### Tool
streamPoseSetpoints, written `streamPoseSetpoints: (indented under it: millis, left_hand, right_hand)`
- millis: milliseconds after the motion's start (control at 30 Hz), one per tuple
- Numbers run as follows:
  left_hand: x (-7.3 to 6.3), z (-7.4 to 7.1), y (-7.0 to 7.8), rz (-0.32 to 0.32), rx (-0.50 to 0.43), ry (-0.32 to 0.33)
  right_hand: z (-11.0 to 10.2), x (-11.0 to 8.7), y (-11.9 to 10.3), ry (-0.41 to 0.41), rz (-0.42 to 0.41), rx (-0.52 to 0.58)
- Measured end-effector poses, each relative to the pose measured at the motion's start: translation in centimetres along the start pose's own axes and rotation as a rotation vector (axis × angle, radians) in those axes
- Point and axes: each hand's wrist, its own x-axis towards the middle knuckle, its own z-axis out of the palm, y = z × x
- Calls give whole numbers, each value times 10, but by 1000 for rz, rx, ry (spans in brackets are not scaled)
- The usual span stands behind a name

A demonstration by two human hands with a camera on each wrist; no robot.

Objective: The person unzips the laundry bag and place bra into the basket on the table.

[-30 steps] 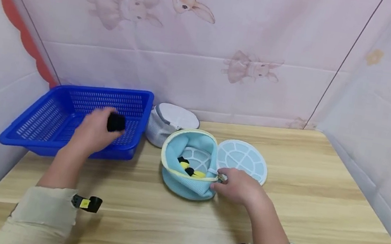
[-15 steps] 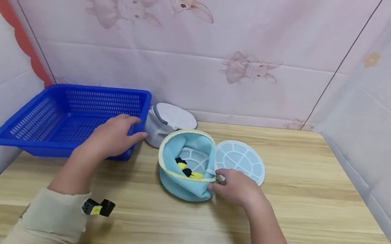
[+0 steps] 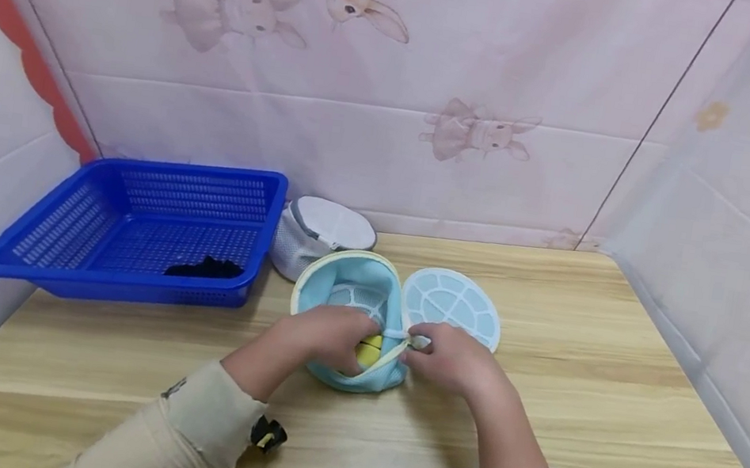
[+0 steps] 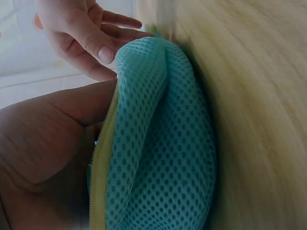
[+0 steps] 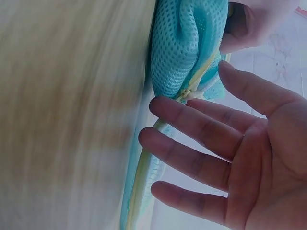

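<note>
My left hand (image 3: 325, 335) reaches into a light-blue mesh laundry bag (image 3: 354, 381) with a yellow zip edge. Between its thumb and fingers shows a yellow item (image 3: 369, 351); whether they grip it I cannot tell, as the bag hides the fingertips in the left wrist view. On the right side, my right hand (image 3: 454, 361) holds the bag's rim by the zip end (image 5: 184, 93), thumb and forefinger at the edge and the other fingers spread. The bag's round lid (image 3: 454, 309) lies folded back beyond that hand.
A blue plastic basket (image 3: 123, 286) stands at the left, with a dark crumpled item (image 3: 206, 268) inside. A grey-white mesh bag (image 3: 325, 227) sits between the basket and the blue bag. Printed sheets (image 3: 468, 183) close off the back and sides of the wooden table (image 3: 611, 395).
My left hand let go of a black item, which now lies in the basket, and moved right into the blue bag. My right hand stays at the rim.
</note>
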Motion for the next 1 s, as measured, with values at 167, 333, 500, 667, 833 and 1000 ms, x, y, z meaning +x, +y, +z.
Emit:
streamPoseSetpoints:
  millis: [167, 333, 500, 667, 833, 1000]
  left_hand:
    - [3, 1, -2, 2, 0, -2]
    - [6, 3, -15, 6, -78, 78]
    - [3, -3, -30, 28, -392, 284]
    - [-18, -34, -31, -40, -769, 583]
    - [-57, -64, -46, -97, -771, 860]
    - [-100, -72, -86, -309, -458, 1009]
  right_hand:
    - [0, 0, -1, -17, 7, -19]
    - [0, 1, -1, -12, 1, -28]
    - [0, 1, 2, 0, 11, -51]
    - [0, 0, 4, 7, 12, -58]
    - [0, 0, 4, 0, 18, -53]
    - [-1, 0, 4, -5, 25, -56]
